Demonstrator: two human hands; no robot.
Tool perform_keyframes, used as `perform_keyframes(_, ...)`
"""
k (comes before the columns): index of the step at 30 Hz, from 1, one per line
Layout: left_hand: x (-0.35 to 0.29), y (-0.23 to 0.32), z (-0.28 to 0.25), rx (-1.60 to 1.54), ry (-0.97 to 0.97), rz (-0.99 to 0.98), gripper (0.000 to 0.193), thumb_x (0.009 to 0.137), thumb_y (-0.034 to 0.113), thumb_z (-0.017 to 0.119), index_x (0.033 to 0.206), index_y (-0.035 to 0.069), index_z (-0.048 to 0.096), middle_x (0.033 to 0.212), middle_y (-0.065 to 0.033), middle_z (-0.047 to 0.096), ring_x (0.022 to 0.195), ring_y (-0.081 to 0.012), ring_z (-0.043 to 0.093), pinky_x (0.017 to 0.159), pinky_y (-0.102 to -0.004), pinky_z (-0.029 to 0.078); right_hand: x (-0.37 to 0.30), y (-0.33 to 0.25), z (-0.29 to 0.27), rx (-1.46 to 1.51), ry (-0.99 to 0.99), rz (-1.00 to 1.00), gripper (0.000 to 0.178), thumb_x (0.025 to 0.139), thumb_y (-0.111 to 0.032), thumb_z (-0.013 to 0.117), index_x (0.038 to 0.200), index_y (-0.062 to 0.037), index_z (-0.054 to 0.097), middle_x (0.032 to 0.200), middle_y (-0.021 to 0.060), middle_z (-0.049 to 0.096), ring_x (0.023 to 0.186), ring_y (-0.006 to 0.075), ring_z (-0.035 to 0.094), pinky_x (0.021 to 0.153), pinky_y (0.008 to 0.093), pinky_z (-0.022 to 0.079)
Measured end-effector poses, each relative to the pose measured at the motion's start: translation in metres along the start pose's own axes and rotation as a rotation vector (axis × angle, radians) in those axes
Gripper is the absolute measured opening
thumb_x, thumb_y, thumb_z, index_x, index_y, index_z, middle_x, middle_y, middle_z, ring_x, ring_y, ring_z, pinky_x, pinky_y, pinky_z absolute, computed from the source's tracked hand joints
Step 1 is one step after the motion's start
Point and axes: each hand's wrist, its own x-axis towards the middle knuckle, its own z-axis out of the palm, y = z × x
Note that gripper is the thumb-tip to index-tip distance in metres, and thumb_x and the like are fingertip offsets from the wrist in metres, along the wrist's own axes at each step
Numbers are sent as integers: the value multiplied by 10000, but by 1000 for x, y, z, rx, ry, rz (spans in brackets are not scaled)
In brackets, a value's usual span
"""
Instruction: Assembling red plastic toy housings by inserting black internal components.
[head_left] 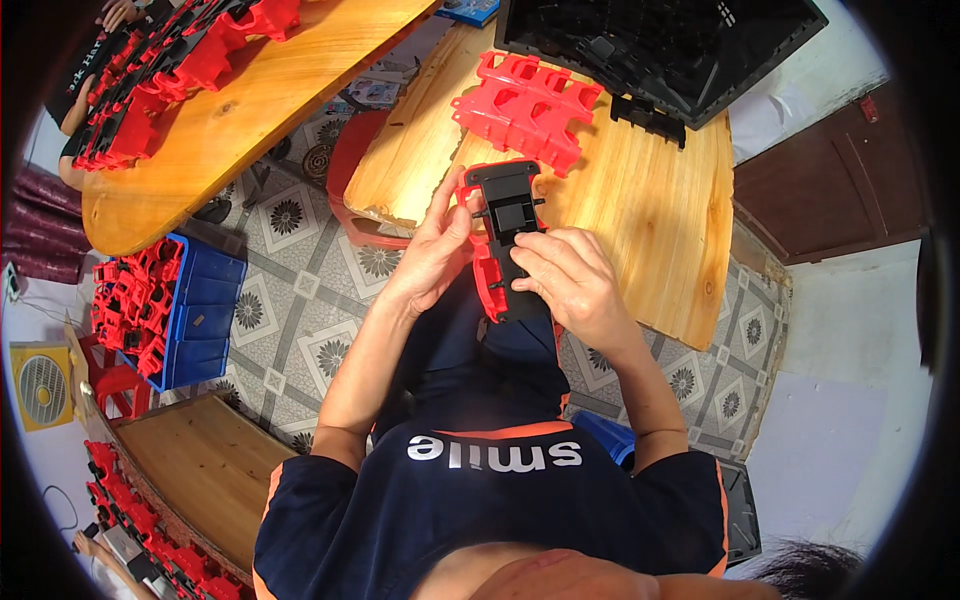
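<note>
In my left hand (437, 250) is a red plastic shell, fingers wrapped along its left side, held over my lap at the table's near edge. A black plastic insert (503, 185) fills the shell (488, 272), its squarish raised block facing up. My right hand (575, 280) grips the insert's right side, thumb and bent fingers against the black surface. Beyond my hands, several joined red plastic shells (530, 110) lie on the wooden table (640, 220). To their right lies a narrow black plastic piece (648, 120).
A large black bin (650, 50) holding black parts stands at the table's far side. On the left, another wooden table (250, 110) bears rows of red and black parts beside another person. A blue crate (205, 315) of red parts sits below. A red stool (360, 170) stands nearby.
</note>
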Motion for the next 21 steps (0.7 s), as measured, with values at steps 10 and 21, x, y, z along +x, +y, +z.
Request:
perform_keyframes(10,5,-4,25,283,-21,114,889,891,179,626,1511,55,1,1442,-173,334,1309,-226,381,1091,-349,300,26,38,30,903,176,726,402,916,-304,630,1128,36,606,1066,116,630,1006,175,583,883,299,452)
perform_keyframes(21,-73,31,21,984,127,586,1122,663,208,830,1499,3,110,1484,-247,286,1379,-360,314,1102,-390,299,71,-8,45,949,332,229,558,906,-396,607,1173,90,544,1305,248,515,1224,339,491,1045,425,369)
